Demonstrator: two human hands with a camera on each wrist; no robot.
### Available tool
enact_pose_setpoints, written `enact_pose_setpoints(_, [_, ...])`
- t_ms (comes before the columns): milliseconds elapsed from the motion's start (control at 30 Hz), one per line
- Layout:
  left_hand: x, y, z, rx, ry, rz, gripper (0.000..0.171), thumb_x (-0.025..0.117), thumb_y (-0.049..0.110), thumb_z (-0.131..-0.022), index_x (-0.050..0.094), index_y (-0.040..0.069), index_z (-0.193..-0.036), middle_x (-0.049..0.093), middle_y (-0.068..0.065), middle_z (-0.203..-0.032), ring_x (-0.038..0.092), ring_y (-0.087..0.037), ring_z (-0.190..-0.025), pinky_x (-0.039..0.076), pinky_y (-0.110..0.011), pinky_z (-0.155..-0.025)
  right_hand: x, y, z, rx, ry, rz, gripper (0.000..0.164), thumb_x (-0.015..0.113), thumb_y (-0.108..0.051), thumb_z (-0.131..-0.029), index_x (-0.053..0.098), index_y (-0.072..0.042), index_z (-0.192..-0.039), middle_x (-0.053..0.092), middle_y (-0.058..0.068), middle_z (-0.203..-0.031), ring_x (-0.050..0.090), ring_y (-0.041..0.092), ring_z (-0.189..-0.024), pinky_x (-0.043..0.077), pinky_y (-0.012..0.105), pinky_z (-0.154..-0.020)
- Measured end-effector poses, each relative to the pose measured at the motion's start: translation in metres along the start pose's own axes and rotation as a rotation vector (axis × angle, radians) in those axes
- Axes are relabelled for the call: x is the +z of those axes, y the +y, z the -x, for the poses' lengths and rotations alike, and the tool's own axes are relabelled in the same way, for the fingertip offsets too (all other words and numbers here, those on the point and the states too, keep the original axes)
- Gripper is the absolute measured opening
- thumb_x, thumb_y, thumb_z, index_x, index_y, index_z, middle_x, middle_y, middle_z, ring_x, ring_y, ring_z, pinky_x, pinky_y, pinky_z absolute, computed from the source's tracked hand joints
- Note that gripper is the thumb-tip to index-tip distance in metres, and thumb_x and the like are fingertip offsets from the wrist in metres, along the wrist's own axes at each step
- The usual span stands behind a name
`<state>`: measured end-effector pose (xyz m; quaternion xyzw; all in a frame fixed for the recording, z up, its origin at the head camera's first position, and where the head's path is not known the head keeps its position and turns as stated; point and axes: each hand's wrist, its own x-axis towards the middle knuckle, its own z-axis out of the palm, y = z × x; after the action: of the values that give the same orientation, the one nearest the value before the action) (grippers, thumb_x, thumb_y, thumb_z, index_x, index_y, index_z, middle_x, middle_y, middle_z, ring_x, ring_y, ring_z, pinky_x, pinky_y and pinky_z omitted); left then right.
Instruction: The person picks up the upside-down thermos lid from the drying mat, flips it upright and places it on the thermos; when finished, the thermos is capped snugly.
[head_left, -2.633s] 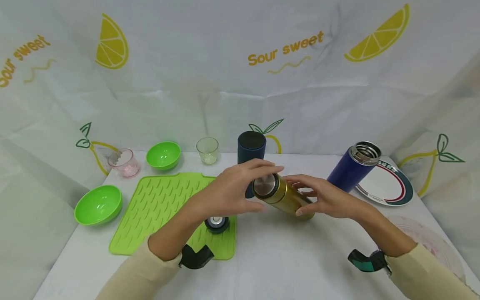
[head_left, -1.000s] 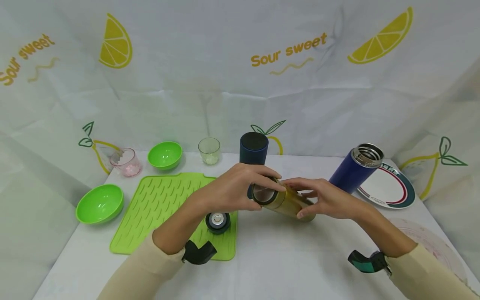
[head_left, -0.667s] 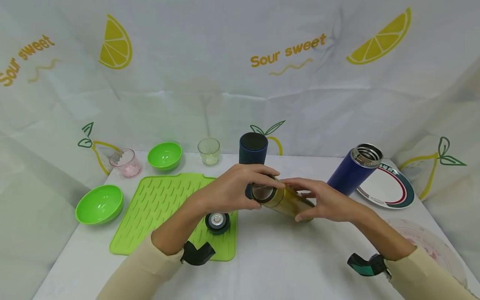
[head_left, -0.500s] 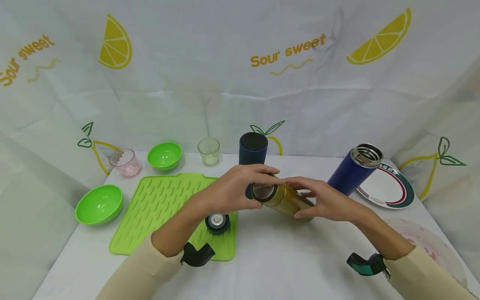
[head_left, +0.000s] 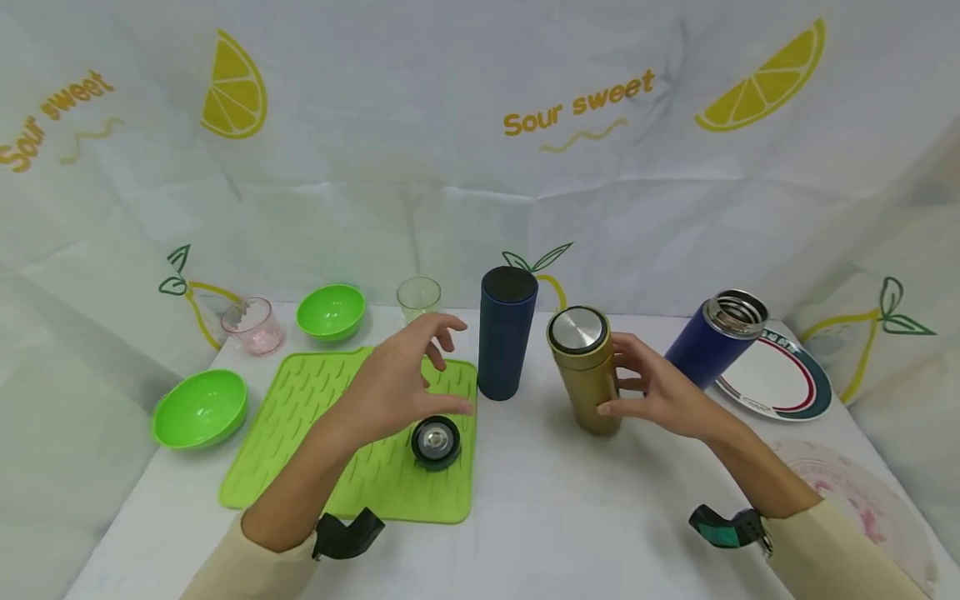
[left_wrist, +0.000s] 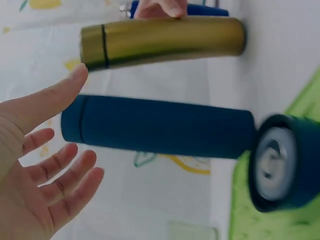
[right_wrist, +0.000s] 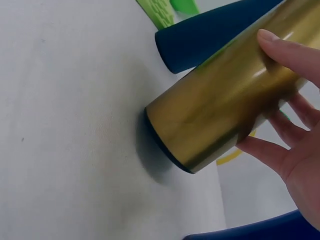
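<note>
My right hand (head_left: 656, 392) grips a gold thermos (head_left: 587, 379) with a steel-topped lid. The thermos stands nearly upright, and in the right wrist view its dark base (right_wrist: 165, 145) is right at the white cloth. My left hand (head_left: 397, 379) holds nothing, fingers spread and bent, over the green mat (head_left: 315, 417). Below its thumb, a round black lid (head_left: 436, 442) with a silvery centre lies on the mat. Between the hands stands a dark blue thermos (head_left: 506, 333) with its cap on. Behind my right hand leans an uncapped blue thermos (head_left: 705, 342) with a steel mouth.
A white plate (head_left: 772, 371) with a green and red rim lies behind the uncapped thermos. A pale pink-patterned plate (head_left: 862, 500) is at the right edge. Two green bowls (head_left: 198, 408), a pink glass (head_left: 255, 325) and a clear glass (head_left: 418, 296) stand at the left and back.
The gold thermos has swung from a steep tilt to nearly upright in my right hand. My left hand has let go of its top and moved left over the mat.
</note>
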<state>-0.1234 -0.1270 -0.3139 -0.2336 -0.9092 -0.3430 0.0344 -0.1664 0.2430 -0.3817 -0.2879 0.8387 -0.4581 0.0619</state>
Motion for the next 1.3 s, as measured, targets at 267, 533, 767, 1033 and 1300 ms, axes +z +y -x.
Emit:
enact_pose_setpoints(267, [0.014,-0.039,0.014,-0.173,-0.173,0.067,0.105,0.096,0.025,-0.069,0.039,0.024,-0.156,0.049,-0.004,-0.149,0.056,-0.029,-0.132,0.056,-0.045,-0.098,0.003,0.014,-0.014,0.028,0.113,-0.156,0.088,0.08,0.004,-0.082,0.031,-0.014,-0.153,0.046,-0.007,-0.147,0.052,-0.004,-0.128,0.053,0.016,-0.098])
enact_pose_setpoints(533, [0.033,-0.067,0.026,-0.21,-0.345,0.184,0.108,0.097,0.019,-0.066,0.039,0.016,-0.157,0.042,-0.01,-0.16,0.047,-0.038,-0.142,0.045,-0.057,-0.114,0.008,0.024,-0.024,0.009,0.171,-0.27,0.1,0.077,0.012,-0.081,0.023,-0.022,-0.158,0.038,0.009,-0.158,0.05,0.002,-0.133,0.056,0.018,-0.097])
enact_pose_setpoints(767, [0.043,-0.076,0.03,-0.159,-0.389,0.179,0.096,0.095,0.017,-0.069,0.047,0.012,-0.152,0.053,-0.009,-0.152,0.051,-0.032,-0.137,0.043,-0.055,-0.116,0.008,0.031,-0.025,-0.015,0.178,-0.338,0.103,0.074,0.014,-0.082,0.019,-0.024,-0.16,0.037,0.005,-0.158,0.052,0.003,-0.132,0.054,0.017,-0.1])
enact_pose_setpoints(1033, [0.047,-0.077,0.03,-0.189,-0.386,0.175,0.085,0.094,0.024,-0.071,0.056,0.013,-0.146,0.061,-0.007,-0.145,0.054,-0.031,-0.137,0.043,-0.056,-0.117,0.009,0.033,-0.021,-0.013,0.19,-0.331,0.104,0.074,0.014,-0.083,0.016,-0.026,-0.16,0.034,0.009,-0.158,0.052,0.001,-0.132,0.054,0.017,-0.099])
enact_pose_setpoints(1300, [0.05,-0.077,0.031,-0.247,-0.36,0.133,0.081,0.095,0.017,-0.068,0.061,0.01,-0.14,0.062,-0.009,-0.145,0.052,-0.034,-0.141,0.045,-0.054,-0.116,0.01,0.035,-0.021,-0.033,0.197,-0.316,0.104,0.074,0.015,-0.083,0.016,-0.024,-0.16,0.036,0.004,-0.156,0.053,-0.002,-0.131,0.055,0.017,-0.099])
